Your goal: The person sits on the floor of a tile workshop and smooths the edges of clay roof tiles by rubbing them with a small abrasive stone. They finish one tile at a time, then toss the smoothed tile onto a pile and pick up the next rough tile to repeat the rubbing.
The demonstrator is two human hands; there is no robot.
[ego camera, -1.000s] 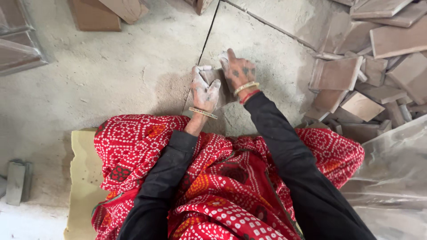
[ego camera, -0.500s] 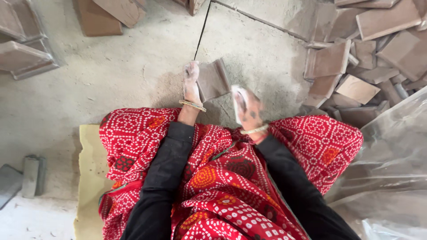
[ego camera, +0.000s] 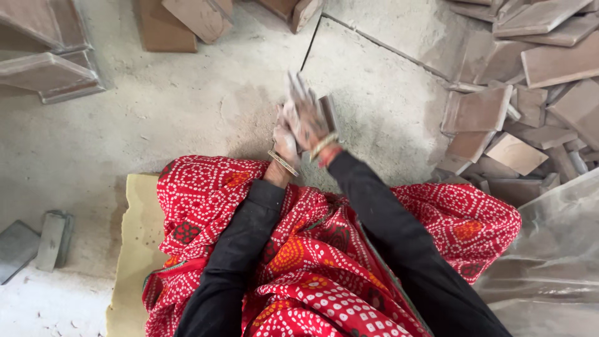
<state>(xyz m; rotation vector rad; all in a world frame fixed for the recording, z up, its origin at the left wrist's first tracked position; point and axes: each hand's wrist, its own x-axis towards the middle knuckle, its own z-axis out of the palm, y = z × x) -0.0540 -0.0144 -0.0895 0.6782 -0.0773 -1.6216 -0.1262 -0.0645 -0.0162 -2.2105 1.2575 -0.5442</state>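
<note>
A small reddish-brown clay tile (ego camera: 328, 112) stands on edge above the dusty concrete floor, just beyond my knees. My left hand (ego camera: 284, 142), dusty and with a bangle at the wrist, grips it from the near side. My right hand (ego camera: 304, 112) lies flat across the tile's face with its fingers spread and motion-blurred, bangles at its wrist. Most of the tile is hidden behind the two hands. A red patterned cloth (ego camera: 312, 262) covers my lap, and my sleeves are black.
A loose heap of similar tiles (ego camera: 518, 112) fills the right side. Stacked tiles (ego camera: 43, 68) sit at the upper left and more tiles (ego camera: 193, 19) at the top. Grey pieces (ego camera: 37, 240) lie lower left. A plastic sheet (ego camera: 549, 249) lies at right, a yellow cushion (ego camera: 134, 249) under me.
My right hand, which had pulled back toward my lap, has swung forward onto the tile. The left hand keeps hold of the tile, now closer to me.
</note>
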